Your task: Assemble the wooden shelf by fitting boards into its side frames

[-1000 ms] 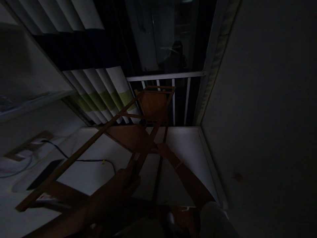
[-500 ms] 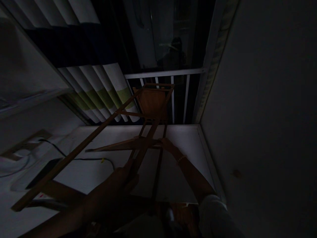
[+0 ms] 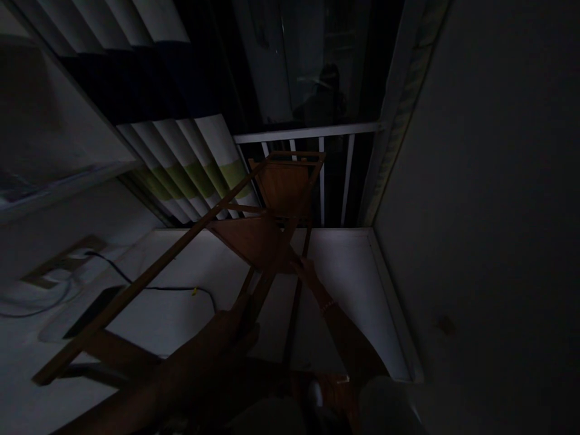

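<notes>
The room is very dark. A brown wooden folding rack (image 3: 181, 238) with long rails stands tilted in front of me, running toward the window. My left hand (image 3: 226, 332) is closed around one of its rails, low in the middle of the view. My right hand (image 3: 308, 273), with a beaded bracelet on the wrist, holds the right edge of a thin wooden shelf board (image 3: 247, 238) set between the rails. The board is tilted, its flat face toward me. Further back, a second wooden panel (image 3: 283, 184) rests in the rack's far end. Shadow hides part of my left fingers.
Behind the rack is a window with white railings (image 3: 312, 132) and a striped curtain (image 3: 181, 151). A white ledge (image 3: 348, 272) lies beneath. To the left are a socket strip (image 3: 63, 261) with plugs, a black cable (image 3: 172, 289) and a dark flat object (image 3: 93, 311). A wall (image 3: 489, 181) bounds the right.
The shelf board has swung up from nearly edge-on, so its broad face now shows. My right hand has moved slightly down with it. My left hand keeps its hold. The view has shifted slightly.
</notes>
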A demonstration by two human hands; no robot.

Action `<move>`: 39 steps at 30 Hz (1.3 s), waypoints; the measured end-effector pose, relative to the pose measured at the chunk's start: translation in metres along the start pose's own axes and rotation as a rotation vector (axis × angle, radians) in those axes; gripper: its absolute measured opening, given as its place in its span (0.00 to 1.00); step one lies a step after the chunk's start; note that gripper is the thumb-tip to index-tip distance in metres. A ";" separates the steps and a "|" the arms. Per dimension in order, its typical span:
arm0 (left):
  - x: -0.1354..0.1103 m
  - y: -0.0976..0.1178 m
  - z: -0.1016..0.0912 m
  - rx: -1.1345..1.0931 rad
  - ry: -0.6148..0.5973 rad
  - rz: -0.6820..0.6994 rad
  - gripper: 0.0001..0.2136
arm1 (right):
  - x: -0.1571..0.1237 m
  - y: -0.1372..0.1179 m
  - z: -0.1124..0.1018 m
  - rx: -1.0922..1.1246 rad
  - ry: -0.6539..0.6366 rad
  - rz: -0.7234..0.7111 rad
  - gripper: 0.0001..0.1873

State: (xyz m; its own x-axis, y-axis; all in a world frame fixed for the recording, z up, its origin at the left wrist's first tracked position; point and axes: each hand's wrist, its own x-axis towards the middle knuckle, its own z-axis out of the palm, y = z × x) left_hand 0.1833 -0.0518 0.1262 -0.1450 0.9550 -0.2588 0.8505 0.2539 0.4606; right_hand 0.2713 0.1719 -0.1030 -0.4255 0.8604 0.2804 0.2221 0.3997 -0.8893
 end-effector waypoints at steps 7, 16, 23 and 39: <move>0.002 -0.003 0.010 -0.081 -0.018 0.029 0.14 | -0.001 0.005 0.008 0.067 0.080 0.033 0.12; -0.008 0.006 0.005 -0.106 0.001 0.018 0.16 | -0.009 0.000 0.001 0.083 0.098 0.074 0.15; -0.009 0.012 0.002 -0.115 -0.035 0.057 0.15 | -0.015 -0.014 -0.010 0.032 0.079 0.090 0.16; 0.022 -0.043 -0.140 -0.087 0.474 -0.122 0.17 | -0.022 -0.025 -0.019 -0.172 0.102 0.094 0.15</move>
State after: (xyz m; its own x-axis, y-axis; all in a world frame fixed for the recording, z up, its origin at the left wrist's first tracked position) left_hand 0.0730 -0.0202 0.2193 -0.4719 0.8770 0.0903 0.7705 0.3604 0.5257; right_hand 0.2914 0.1493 -0.0804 -0.3072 0.9203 0.2421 0.4063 0.3569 -0.8412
